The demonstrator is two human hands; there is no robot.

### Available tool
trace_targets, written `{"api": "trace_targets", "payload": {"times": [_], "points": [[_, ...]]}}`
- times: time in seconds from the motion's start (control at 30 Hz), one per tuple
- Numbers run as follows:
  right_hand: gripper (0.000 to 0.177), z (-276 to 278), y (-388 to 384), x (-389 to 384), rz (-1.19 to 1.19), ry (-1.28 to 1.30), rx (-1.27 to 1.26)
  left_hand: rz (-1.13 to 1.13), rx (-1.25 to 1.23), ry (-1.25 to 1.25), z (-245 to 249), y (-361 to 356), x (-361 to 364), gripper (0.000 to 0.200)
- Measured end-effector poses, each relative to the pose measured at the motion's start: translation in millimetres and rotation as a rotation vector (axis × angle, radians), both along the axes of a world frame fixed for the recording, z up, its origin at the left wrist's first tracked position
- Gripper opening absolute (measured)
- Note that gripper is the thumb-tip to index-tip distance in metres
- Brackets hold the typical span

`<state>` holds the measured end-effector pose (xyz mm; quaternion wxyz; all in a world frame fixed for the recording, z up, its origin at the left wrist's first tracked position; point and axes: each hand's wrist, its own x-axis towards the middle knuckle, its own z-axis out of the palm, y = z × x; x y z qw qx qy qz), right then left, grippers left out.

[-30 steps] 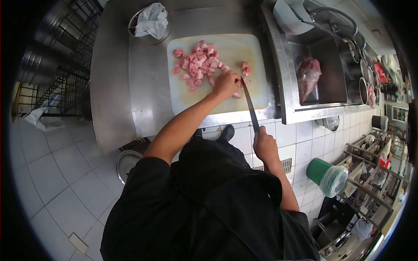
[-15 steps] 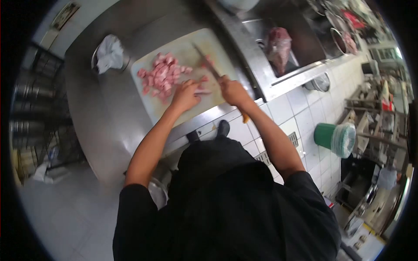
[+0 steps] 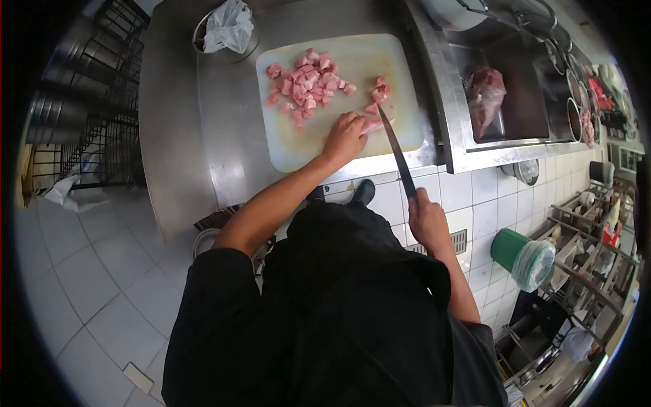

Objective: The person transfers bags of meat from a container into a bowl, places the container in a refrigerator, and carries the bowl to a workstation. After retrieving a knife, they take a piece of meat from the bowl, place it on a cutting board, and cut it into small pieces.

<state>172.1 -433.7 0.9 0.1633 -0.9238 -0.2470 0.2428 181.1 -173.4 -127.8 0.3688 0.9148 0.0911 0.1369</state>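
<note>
My left hand (image 3: 346, 138) is closed on a strip of meat (image 3: 372, 125) near the front of the cutting board (image 3: 291, 152). In my right hand (image 3: 428, 218), past the board's front edge, is the handle of a long knife (image 3: 400, 157). Its blade slants up and left, with the tip part over the board beside the strip. Several cut meat cubes (image 3: 310, 83) lie heaped on the board's left half. A smaller group of pieces (image 3: 381, 89) sits right of them, just above the blade tip.
Left of the board stands a metal pot (image 3: 248, 49) with a plastic bag in it. A large bagged piece of meat (image 3: 486, 98) lies in the sink (image 3: 525, 102) on the right. A green bin (image 3: 508, 249) stands on the tiled floor.
My right hand has pulled the knife back toward my body, off most of the board. The view has shifted, so the board appears further right. My left hand remains at the meat strip.
</note>
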Motion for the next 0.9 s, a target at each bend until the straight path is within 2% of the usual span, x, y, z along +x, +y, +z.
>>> {"api": "trace_targets", "payload": {"times": [0.2, 0.33, 0.47, 0.6, 0.7, 0.77, 0.9], "points": [[0.016, 3, -3, -13, 0.029, 0.059, -0.072, -0.031, 0.001, 0.051, 15, -1, -16, 0.028], [0.013, -3, 6, -14, 0.050, 0.056, -0.163, -0.033, 0.014, 0.095, 5, -2, -18, 0.028], [0.013, -55, 35, -2, 0.065, -0.031, -0.138, -0.029, 0.013, 0.051, -2, -5, -20, 0.027], [0.015, -85, 78, 47, 0.076, -0.047, 0.016, -0.031, 0.037, -0.034, 3, -4, -20, 0.023], [0.018, -81, 78, 64, 0.106, -0.071, 0.143, -0.028, -0.008, -0.040, 7, -3, -18, 0.030], [0.020, -58, 79, 62, 0.086, -0.085, 0.176, 0.018, -0.025, -0.109, 10, -3, -11, 0.031], [0.019, -33, 64, 44, 0.084, -0.065, 0.065, 0.092, -0.001, -0.158, 16, 0, -15, 0.032]]}}
